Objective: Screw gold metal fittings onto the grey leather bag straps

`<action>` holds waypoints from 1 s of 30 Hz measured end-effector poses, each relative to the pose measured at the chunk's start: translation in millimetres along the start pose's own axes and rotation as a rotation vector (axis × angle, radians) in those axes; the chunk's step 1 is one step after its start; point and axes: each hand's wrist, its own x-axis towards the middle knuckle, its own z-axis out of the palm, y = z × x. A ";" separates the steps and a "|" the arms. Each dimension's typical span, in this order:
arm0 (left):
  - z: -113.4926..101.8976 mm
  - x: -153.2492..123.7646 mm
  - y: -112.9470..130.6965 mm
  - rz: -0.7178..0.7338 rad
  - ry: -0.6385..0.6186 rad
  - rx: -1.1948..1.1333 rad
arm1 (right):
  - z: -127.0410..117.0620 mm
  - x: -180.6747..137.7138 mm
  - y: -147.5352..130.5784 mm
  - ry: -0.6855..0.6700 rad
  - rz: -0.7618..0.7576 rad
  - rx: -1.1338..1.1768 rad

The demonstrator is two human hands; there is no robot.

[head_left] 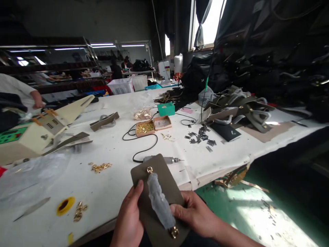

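Between my two hands is an olive-brown leather bag panel with rounded corners, tilted up at the table's front edge. A handle wrapped in cloudy plastic film runs along it, with gold hardware at both ends. My left hand grips the panel's left edge, thumb on the front face. My right hand clasps the right edge, its thumb pressed against the wrapped handle. The fingers behind the panel are hidden. Just beyond the panel lies an electric screwdriver with a black cord, partly covered by it.
Small gold hardware piles lie on the white table. Behind are a box of gold screws, a green box and black metal plates. More olive panels are heaped right. A co-worker's hand shows at left.
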 end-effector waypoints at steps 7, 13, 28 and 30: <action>-12.9 28.9 -15.0 0.225 -0.034 0.432 | -93.8 -33.0 -81.2 0.499 -0.021 -0.206; -43.2 54.3 -24.7 0.303 0.042 0.558 | -202.6 -1.2 -208.8 1.150 -0.455 -0.254; -62.4 71.1 -45.6 0.307 0.015 0.516 | -76.2 72.4 26.4 0.706 -0.601 -0.878; -63.4 71.5 -46.3 0.306 0.017 0.529 | -78.7 73.0 28.4 0.699 -0.646 -0.930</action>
